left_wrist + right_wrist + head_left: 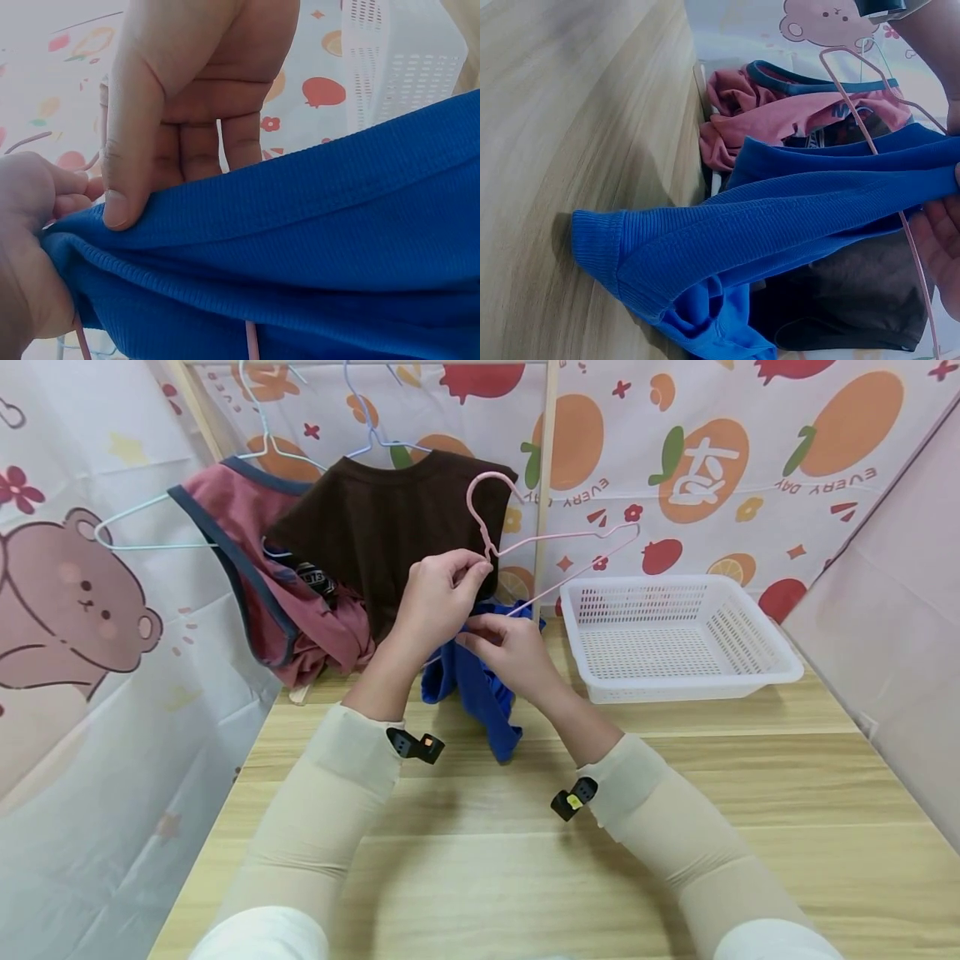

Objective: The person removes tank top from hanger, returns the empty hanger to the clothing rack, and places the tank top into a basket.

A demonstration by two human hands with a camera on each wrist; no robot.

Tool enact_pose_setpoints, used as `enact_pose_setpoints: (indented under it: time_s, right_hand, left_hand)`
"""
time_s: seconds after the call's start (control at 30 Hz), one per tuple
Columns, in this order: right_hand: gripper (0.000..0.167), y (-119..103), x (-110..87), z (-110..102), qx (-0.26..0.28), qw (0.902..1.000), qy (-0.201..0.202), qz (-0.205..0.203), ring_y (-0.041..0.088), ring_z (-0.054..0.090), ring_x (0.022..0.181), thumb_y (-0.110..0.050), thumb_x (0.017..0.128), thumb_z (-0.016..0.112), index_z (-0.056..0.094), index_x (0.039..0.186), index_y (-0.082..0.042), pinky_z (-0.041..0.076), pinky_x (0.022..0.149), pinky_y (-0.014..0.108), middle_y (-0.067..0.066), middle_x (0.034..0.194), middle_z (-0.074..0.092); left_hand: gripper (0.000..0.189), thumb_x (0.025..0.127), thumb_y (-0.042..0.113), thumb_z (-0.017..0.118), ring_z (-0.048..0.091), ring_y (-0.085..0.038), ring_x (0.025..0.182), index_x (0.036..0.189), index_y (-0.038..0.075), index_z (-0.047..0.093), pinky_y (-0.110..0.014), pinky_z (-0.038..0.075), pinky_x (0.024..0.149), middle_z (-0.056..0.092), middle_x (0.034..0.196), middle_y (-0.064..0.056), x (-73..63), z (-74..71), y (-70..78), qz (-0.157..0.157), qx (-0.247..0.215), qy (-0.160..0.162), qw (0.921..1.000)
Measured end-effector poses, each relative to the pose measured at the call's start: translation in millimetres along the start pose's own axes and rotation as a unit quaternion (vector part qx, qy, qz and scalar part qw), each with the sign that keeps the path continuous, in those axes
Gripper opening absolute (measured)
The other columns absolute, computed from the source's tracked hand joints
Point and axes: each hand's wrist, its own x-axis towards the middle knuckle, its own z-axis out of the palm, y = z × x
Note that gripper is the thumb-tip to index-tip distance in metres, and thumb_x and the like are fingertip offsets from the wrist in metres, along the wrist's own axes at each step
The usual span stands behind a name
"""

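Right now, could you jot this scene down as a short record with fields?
Left hand: pinching the pink hanger below its hook
Right hand: pinching the blue garment
On other hangers: brown garment, pink garment
Basket: white, perforated, right of both hands
Surface: wood-grain table
Backdrop: fruit-print sheet

In the head view, your left hand (442, 593) and right hand (517, 653) cover much of the blue garment (480, 697), and you lose one end of the pink hanger (566, 535) behind them. The brown garment (420, 518) overlaps the red-pink garment (258, 531), hiding part of its print. The top edge crops the rack (547, 485); the bottom edge cuts your desk (495, 868). In the left wrist view, the blue garment runs off the right edge. In the right wrist view, the right edge crops your right hand.
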Motion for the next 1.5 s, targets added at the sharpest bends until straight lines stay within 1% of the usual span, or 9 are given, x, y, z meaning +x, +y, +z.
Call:
enact_pose_setpoints:
  time_s: [0.1, 0.2, 0.4, 0.57, 0.8, 1.0, 1.17, 1.4, 1.5]
  right_hand:
    - [0.018, 1, 1.3, 0, -0.004, 1.0, 0.003, -0.001, 0.007, 0.065, 0.074, -0.019, 0.094, 0.067, 0.075, 0.106, -0.007, 0.055, 0.068, 0.023, 0.002, 0.094, 0.075]
    - [0.018, 2, 1.8, -1, -0.009, 0.9999, 0.005, 0.0, 0.007, 0.065, 0.074, -0.019, 0.094, 0.067, 0.075, 0.105, -0.008, 0.054, 0.068, 0.024, 0.002, 0.093, 0.075]
    - [0.017, 5, 1.1, -2, -0.014, 0.9998, 0.004, 0.01, 0.008, 0.064, 0.072, -0.019, 0.094, 0.067, 0.075, 0.104, -0.008, 0.052, 0.066, 0.024, 0.002, 0.091, 0.075]
    - [0.016, 6, 0.8, -3, -0.017, 0.9997, 0.007, 0.014, 0.01, 0.058, 0.065, -0.018, 0.094, 0.067, 0.075, 0.102, -0.008, 0.047, 0.06, 0.023, 0.002, 0.084, 0.073]
    - [0.015, 8, -0.1, -4, -0.014, 0.9998, 0.014, 0.004, 0.01, 0.059, 0.066, -0.017, 0.094, 0.068, 0.075, 0.101, -0.006, 0.047, 0.061, 0.023, 0.003, 0.086, 0.074]
    - [0.016, 9, -0.8, -5, -0.022, 0.9996, 0.016, 0.003, 0.01, 0.061, 0.07, -0.017, 0.094, 0.067, 0.075, 0.102, -0.006, 0.049, 0.065, 0.023, 0.003, 0.09, 0.074]
    - [0.016, 10, -1.0, -5, -0.028, 0.9995, 0.014, 0.005, 0.01, 0.06, 0.068, -0.017, 0.094, 0.067, 0.075, 0.102, -0.006, 0.048, 0.063, 0.023, 0.004, 0.09, 0.074]
    - [0.016, 10, -1.2, -5, -0.027, 0.9996, 0.012, 0.003, 0.011, 0.057, 0.066, -0.016, 0.094, 0.067, 0.075, 0.102, -0.005, 0.046, 0.06, 0.022, 0.004, 0.088, 0.074]
    - [0.015, 10, -1.2, -5, -0.025, 0.9996, 0.011, 0.003, 0.011, 0.057, 0.065, -0.016, 0.094, 0.067, 0.075, 0.101, -0.005, 0.045, 0.06, 0.023, 0.004, 0.086, 0.073]
  left_hand:
    - [0.027, 0.101, 0.021, 0.056, 0.063, -0.017, 0.08, 0.118, 0.007, 0.071, -0.028, 0.051, 0.072, 0.073, 0.101, -0.009, 1.2, 1.1, -0.4, 0.009, -0.012, -0.007, 0.9999]
    - [0.028, 0.101, 0.02, 0.055, 0.065, -0.014, 0.093, 0.123, 0.01, 0.069, -0.029, 0.053, 0.082, 0.071, 0.119, -0.004, 2.3, 1.7, -0.8, 0.014, -0.018, -0.015, 0.9996]
    - [0.024, 0.103, 0.021, 0.052, 0.054, -0.017, 0.075, 0.117, 0.011, 0.068, -0.028, 0.044, 0.067, 0.07, 0.102, -0.005, 4.1, 2.5, -2.0, -0.003, -0.021, -0.03, 0.9993]
    - [0.024, 0.103, 0.021, 0.049, 0.056, -0.015, 0.084, 0.115, 0.009, 0.066, -0.026, 0.047, 0.075, 0.068, 0.112, -0.005, 5.5, 3.8, -2.1, -0.011, -0.031, -0.043, 0.9985]
    - [0.03, 0.103, 0.036, 0.05, 0.046, -0.021, 0.065, 0.113, 0.013, 0.067, -0.03, 0.037, 0.06, 0.055, 0.077, -0.007, 5.9, 5.8, -2.2, -0.006, -0.033, -0.053, 0.998]
    - [0.03, 0.104, 0.03, 0.048, 0.056, -0.015, 0.083, 0.115, 0.01, 0.068, -0.029, 0.045, 0.074, 0.069, 0.104, -0.004, 8.4, 6.1, -3.1, 0.009, -0.026, -0.063, 0.9976]
    - [0.028, 0.105, 0.025, 0.047, 0.056, -0.019, 0.092, 0.116, 0.007, 0.065, -0.032, 0.046, 0.082, 0.067, 0.11, -0.008, 10.6, 3.6, -2.6, 0.005, -0.027, -0.075, 0.9968]
    - [0.025, 0.105, 0.026, 0.047, 0.05, -0.02, 0.069, 0.113, 0.009, 0.064, -0.029, 0.039, 0.06, 0.058, 0.081, -0.01, 10.3, 0.3, 0.2, -0.009, -0.032, -0.063, 0.9975]
    - [0.024, 0.105, 0.025, 0.047, 0.049, -0.019, 0.066, 0.111, 0.01, 0.064, -0.028, 0.039, 0.056, 0.061, 0.079, -0.01, 11.3, -1.2, 1.9, -0.012, -0.04, -0.058, 0.9975]
